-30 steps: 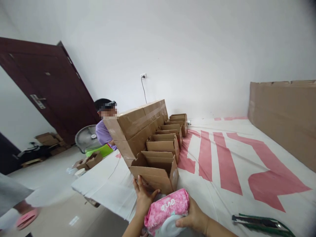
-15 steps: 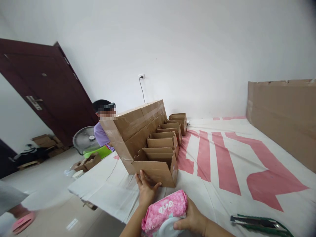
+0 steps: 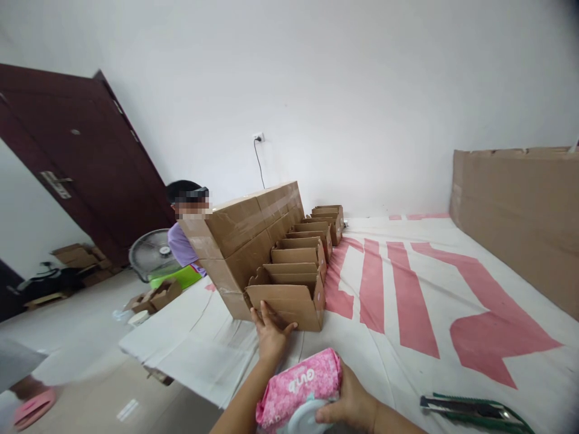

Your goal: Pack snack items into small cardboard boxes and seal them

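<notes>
1. A plain white wall (image 3: 362, 108) fills the background.
2. The worktop (image 3: 181, 349) spreads below it, covered by a white cloth (image 3: 438, 289) printed with red shapes.
3. A dark red door (image 3: 81, 157) stands at the left, tilted in the view.
4. A large brown cardboard piece (image 3: 515, 223) stands upright along the right side of the worktop.
5. A stack of taped cartons (image 3: 244, 232) forms a long block, two or more high, running back toward the wall.
6. Another person in a purple top (image 3: 178, 244) is partly hidden behind the stack, with a round fan (image 3: 154, 256) just beside them.
7. Open cardboard boxes (image 3: 298, 256) line up along the right side of the stack; the nearest open box (image 3: 284, 307) sits at the front end, flaps raised.
8. The pink pack (image 3: 301, 383), with a pale round lid (image 3: 307, 419), is held at the bottom centre, in front of the nearest open box and apart from it.
9. The left hand (image 3: 272, 337) has its fingers spread wide, tips against the near side of that box, grasping nothing.
10. The right hand (image 3: 355, 401) has its fingers closed around the pack's right end, thumb on the lid.
11. A utility knife (image 3: 474, 410) with a green edge lies on the cloth, right of the right hand.
12. A wall socket (image 3: 259, 137) holds a black plug and cord.
</notes>
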`<state>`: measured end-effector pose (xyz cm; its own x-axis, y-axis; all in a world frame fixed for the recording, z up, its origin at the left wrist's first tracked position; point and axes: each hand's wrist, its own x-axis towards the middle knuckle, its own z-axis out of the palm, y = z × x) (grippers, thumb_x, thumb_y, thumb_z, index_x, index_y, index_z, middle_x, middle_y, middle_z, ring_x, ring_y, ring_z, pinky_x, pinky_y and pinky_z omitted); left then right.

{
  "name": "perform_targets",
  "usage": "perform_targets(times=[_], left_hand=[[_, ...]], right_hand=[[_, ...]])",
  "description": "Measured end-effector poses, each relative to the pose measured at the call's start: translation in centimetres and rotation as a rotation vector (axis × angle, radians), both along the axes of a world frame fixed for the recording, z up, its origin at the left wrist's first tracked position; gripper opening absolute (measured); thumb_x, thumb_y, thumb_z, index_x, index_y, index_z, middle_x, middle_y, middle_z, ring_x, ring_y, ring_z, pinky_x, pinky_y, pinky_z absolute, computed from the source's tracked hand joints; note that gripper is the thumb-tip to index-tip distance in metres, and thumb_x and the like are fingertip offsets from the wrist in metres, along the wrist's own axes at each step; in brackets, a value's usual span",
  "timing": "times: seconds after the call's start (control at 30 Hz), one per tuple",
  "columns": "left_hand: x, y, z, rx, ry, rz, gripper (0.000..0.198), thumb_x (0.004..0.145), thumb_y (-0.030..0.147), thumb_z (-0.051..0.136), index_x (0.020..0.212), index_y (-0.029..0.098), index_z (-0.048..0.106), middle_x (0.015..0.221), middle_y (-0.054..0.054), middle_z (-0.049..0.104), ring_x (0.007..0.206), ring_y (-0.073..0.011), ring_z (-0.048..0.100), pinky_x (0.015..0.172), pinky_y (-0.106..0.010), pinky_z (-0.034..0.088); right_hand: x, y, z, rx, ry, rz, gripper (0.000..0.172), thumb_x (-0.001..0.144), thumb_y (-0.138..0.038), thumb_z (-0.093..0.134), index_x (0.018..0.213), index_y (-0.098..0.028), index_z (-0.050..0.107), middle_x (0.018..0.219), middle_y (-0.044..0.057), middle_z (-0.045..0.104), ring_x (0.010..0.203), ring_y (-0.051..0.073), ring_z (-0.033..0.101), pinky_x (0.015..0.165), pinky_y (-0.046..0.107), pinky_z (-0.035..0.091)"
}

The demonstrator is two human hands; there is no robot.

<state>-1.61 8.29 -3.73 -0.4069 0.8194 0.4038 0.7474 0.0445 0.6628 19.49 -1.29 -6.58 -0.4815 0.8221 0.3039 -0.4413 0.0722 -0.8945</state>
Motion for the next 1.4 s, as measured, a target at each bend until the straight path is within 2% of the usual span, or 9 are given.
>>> perform_targets(times=[0.3, 0.43, 0.5, 0.57, 0.67, 0.83, 1.03, 1.17, 1.4], left_hand=[[-0.6, 0.5, 1.2, -0.041, -0.025, -0.073, 0.114, 0.066, 0.036, 0.075, 0.151, 0.016, 0.001, 0.158, -0.023, -0.012, 0.147, -0.0365, 0.003, 0.116, -0.048, 0.025], [-1.9, -2.0, 3.0, -0.085, -0.094, -0.125, 0.071, 0.078, 0.044, 0.058, 0.138, 0.012, 0.040, 0.148, -0.020, 0.037, 0.143, -0.0333, 0.027, 0.113, -0.048, 0.031], [-1.9, -4.4, 4.2, -0.204, -0.146, -0.304, 0.054, 0.084, 0.048, 0.046, 0.124, 0.013, 0.056, 0.129, -0.016, 0.059, 0.129, -0.0310, 0.048, 0.108, -0.046, 0.039], [-1.2, -7.3, 5.4, -0.336, -0.132, -0.563, 0.056, 0.085, 0.052, 0.044, 0.127, 0.018, 0.057, 0.128, -0.012, 0.062, 0.121, -0.0285, 0.055, 0.104, -0.043, 0.043], [1.1, -10.8, 7.3, -0.494, 0.229, -0.810, 0.089, 0.060, 0.051, 0.075, 0.140, 0.026, 0.046, 0.142, -0.009, 0.051, 0.129, -0.0325, 0.047, 0.111, -0.042, 0.034], [3.1, -11.7, 9.3, -0.603, 0.516, -0.742, 0.106, 0.048, 0.040, 0.083, 0.144, 0.031, 0.039, 0.133, -0.008, 0.056, 0.120, -0.0325, 0.051, 0.102, -0.039, 0.039], [-0.1, -8.1, 9.7, -0.526, 0.705, -0.544, 0.091, 0.055, 0.021, 0.076, 0.140, 0.034, 0.044, 0.139, -0.006, 0.053, 0.130, -0.0310, 0.043, 0.113, -0.046, 0.021], [-1.4, -6.5, 7.7, -0.436, 0.785, -0.298, 0.086, 0.062, 0.012, 0.067, 0.141, 0.035, 0.042, 0.153, -0.004, 0.037, 0.144, -0.0310, 0.021, 0.116, -0.052, 0.008], [0.6, -5.9, 3.7, -0.436, 0.658, -0.122, 0.090, 0.065, 0.023, 0.071, 0.146, 0.032, 0.033, 0.159, -0.009, 0.020, 0.146, -0.0412, 0.003, 0.110, -0.060, 0.021]], right_hand=[[0.1, -0.1, 0.4, -0.030, 0.026, 0.012, 0.083, 0.044, -0.035, 0.091, 0.114, -0.018, 0.050, 0.113, 0.011, 0.066, 0.104, 0.032, 0.062, 0.091, 0.046, 0.048], [0.0, -0.1, 0.5, -0.019, 0.046, -0.015, 0.081, 0.046, -0.036, 0.090, 0.114, -0.018, 0.050, 0.112, 0.011, 0.066, 0.104, 0.031, 0.062, 0.090, 0.045, 0.048], [-0.1, -0.1, 0.4, -0.017, 0.037, -0.044, 0.081, 0.047, -0.037, 0.090, 0.115, -0.019, 0.050, 0.111, 0.010, 0.066, 0.102, 0.030, 0.062, 0.089, 0.045, 0.049], [-0.2, -0.1, 0.1, -0.024, 0.019, -0.082, 0.083, 0.046, -0.040, 0.090, 0.115, -0.019, 0.050, 0.110, 0.010, 0.066, 0.100, 0.030, 0.063, 0.087, 0.045, 0.049], [-0.3, -0.2, -0.1, -0.016, -0.019, -0.155, 0.086, 0.044, -0.044, 0.090, 0.116, -0.019, 0.049, 0.110, 0.010, 0.064, 0.101, 0.030, 0.061, 0.089, 0.045, 0.048], [0.1, -0.2, 0.4, 0.025, -0.074, -0.176, 0.090, 0.045, -0.051, 0.088, 0.119, -0.020, 0.047, 0.114, 0.011, 0.061, 0.106, 0.031, 0.058, 0.093, 0.046, 0.045], [1.2, 0.4, 0.1, 0.087, -0.349, -0.220, 0.088, 0.061, -0.054, 0.079, 0.130, -0.019, 0.037, 0.133, 0.018, 0.052, 0.124, 0.033, 0.048, 0.101, 0.050, 0.037], [1.1, 0.4, -0.6, 0.100, -0.476, -0.272, 0.069, 0.070, -0.043, 0.072, 0.127, -0.020, 0.039, 0.126, 0.017, 0.058, 0.119, 0.031, 0.053, 0.098, 0.050, 0.039], [0.8, 0.0, -0.2, 0.163, -0.578, -0.291, 0.056, 0.069, -0.025, 0.068, 0.120, -0.022, 0.044, 0.112, 0.010, 0.062, 0.105, 0.026, 0.058, 0.091, 0.044, 0.043]])
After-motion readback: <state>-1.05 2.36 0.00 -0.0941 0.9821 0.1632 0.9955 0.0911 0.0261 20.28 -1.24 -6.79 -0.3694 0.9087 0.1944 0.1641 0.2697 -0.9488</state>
